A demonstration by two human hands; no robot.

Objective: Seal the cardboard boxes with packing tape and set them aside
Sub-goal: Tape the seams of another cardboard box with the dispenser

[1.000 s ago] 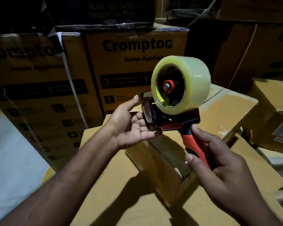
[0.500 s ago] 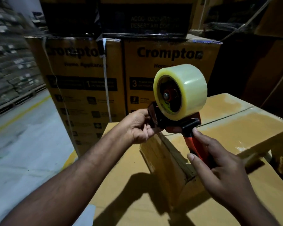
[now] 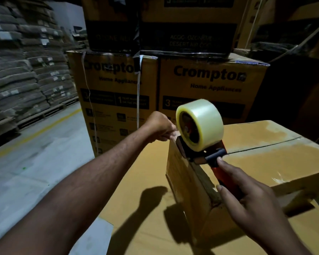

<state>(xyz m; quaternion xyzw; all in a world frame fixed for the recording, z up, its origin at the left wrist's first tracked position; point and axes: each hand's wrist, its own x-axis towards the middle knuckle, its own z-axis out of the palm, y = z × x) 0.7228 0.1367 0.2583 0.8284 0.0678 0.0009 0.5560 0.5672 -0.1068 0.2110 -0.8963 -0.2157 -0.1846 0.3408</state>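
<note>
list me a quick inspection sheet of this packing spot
surface: flat cardboard under the box
job's things: cardboard box, top seam showing; tape dispenser at its left edge
clutter: nothing seen
hands: left hand, fingers curled by the dispenser's front, grasp hidden; right hand grips the red handle
cables: none; white strap down the Crompton cartons
surroundings: stacked sacks on pallets, floor with yellow line

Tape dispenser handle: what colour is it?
The handle is red, gripped by the right hand; head view.
</note>
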